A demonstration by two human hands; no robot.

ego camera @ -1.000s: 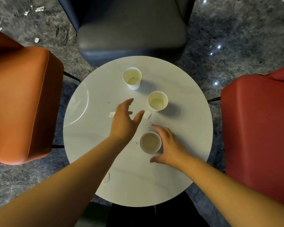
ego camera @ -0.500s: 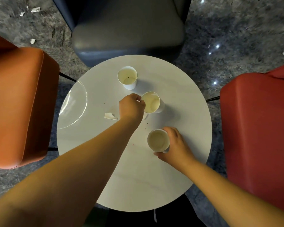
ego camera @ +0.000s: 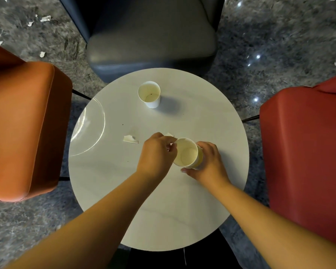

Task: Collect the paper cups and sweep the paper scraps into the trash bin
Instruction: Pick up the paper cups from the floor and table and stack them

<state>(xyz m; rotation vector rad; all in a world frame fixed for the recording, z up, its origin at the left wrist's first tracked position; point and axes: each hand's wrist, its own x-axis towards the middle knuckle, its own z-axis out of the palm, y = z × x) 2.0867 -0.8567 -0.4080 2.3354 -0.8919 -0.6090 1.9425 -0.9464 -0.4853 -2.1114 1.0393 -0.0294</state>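
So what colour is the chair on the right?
Red chair, clearest in the head view.

A second ago the left hand (ego camera: 156, 152) hovered with spread fingers over the surface (ego camera: 105, 187) between the scraps; it then pinched the rim of the middle paper cup and has now carried that cup (ego camera: 186, 153) toward the person, down into the near cup (ego camera: 199, 162) that the right hand (ego camera: 209, 162) grips. Only the far cup (ego camera: 149, 94) stands alone now. The torn scrap (ego camera: 169, 134) that the left hand partly covered shows just beyond its knuckles, with the other scrap (ego camera: 130, 139) to its left.
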